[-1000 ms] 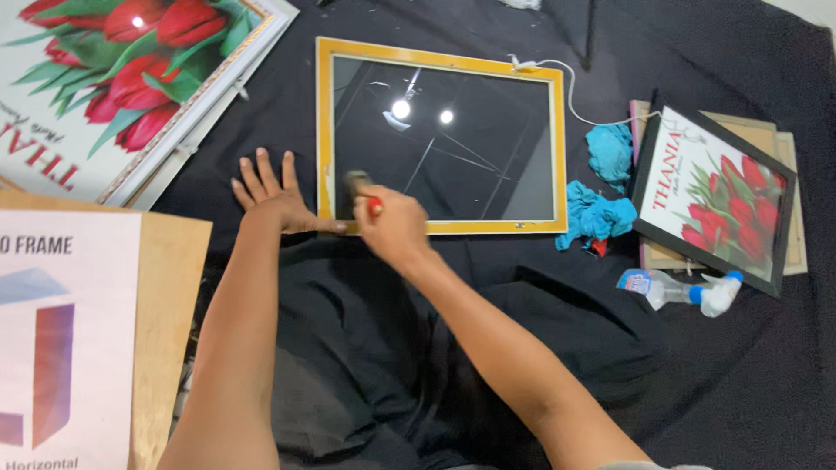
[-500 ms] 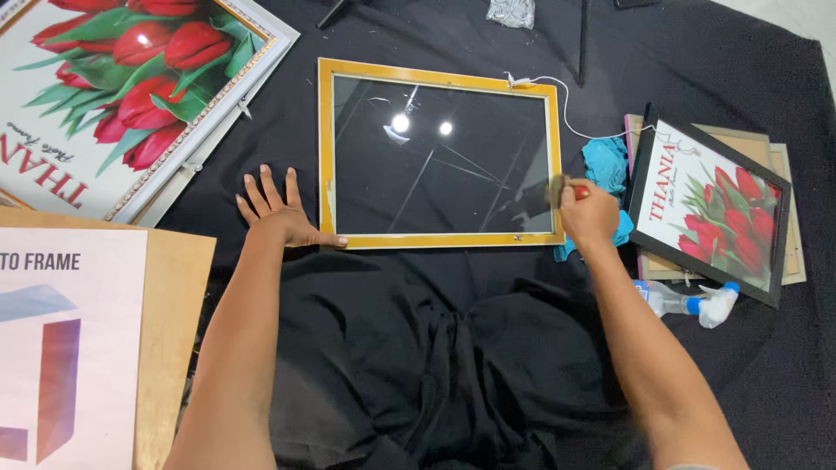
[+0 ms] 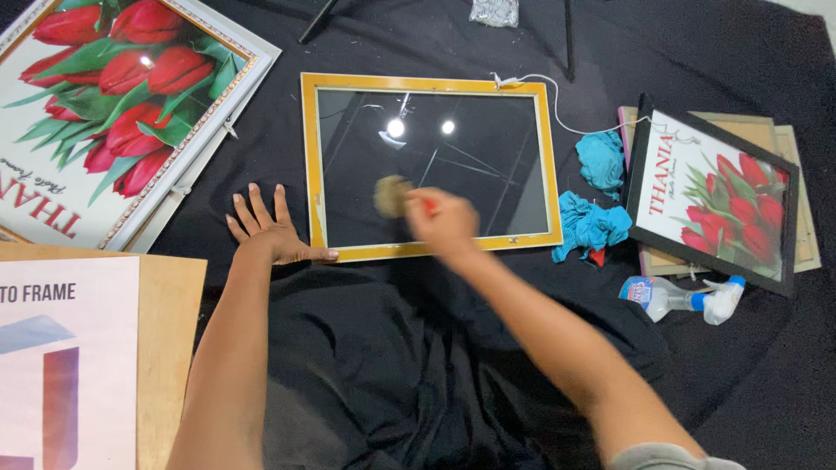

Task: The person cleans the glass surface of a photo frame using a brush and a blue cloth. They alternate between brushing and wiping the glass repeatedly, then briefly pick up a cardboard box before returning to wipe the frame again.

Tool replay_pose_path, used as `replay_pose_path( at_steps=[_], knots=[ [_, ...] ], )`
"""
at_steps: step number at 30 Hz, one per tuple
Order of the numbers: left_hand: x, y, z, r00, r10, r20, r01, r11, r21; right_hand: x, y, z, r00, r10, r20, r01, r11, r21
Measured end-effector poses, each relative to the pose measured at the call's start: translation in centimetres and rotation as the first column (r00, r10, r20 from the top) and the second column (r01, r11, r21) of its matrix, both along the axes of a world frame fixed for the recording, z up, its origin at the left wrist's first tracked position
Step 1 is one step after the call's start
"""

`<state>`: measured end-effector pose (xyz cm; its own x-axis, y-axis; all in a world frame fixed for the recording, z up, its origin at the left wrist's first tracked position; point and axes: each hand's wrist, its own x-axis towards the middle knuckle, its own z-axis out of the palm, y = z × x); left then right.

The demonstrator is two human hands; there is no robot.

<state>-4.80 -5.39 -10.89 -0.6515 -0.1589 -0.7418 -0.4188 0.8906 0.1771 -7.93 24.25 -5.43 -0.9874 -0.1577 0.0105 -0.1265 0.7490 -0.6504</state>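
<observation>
While the left hand [image 3: 270, 231] lies flat beside the yellow-framed rectangular glass pane [image 3: 431, 167] on black cloth, the right hand [image 3: 446, 224] grips a red-handled brush [image 3: 394, 196] on it. Dusting seems underway; further strokes call for steady bracing.

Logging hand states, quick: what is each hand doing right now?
Left hand: open, flat on the black cloth beside the yellow frame.
Right hand: closed on a brush over the glass.

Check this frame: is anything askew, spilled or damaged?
Mostly untidy, nothing broken. A spray bottle lies on its side near the black-framed tulip picture, no spill showing. Two blue cloths are crumpled beside the yellow frame. The right hand with its brush is motion-blurred.
</observation>
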Motion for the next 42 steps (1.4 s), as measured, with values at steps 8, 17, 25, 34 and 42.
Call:
replay_pose_path(
  at_steps=[8, 17, 25, 34, 42],
  knots=[
    [-0.3, 0.4, 0.4, 1.000, -0.005, 0.012, 0.005, 1.000, -0.009, -9.5, 18.9, 0.8, 0.866, -0.417, -0.274, 0.490, 0.817, 0.304],
    [0.0, 0.1, -0.4, 1.000, -0.013, 0.024, 0.014, 0.999, -0.039, -1.4, -4.2, 1.4, 0.982, 0.139, -0.128, -0.170, 0.948, -0.269],
    [0.6, 0.0, 0.0, 0.999, -0.011, 0.044, 0.013, 0.999, -0.042, -7.5, -0.4, -0.7, 0.999, -0.053, -0.007, 0.052, 0.992, -0.111],
    [0.9, -0.3, 0.1, 0.999, -0.009, 0.038, 0.009, 1.000, -0.010, -15.1, 13.1, 2.3, 0.885, -0.150, -0.441, 0.269, 0.938, 0.220],
    [1.0, -0.5, -0.4, 0.999, -0.010, 0.037, 0.012, 0.999, -0.045, -10.6, 5.1, -1.1, 0.993, 0.049, 0.103, -0.005, 0.920, -0.392]
  ],
)
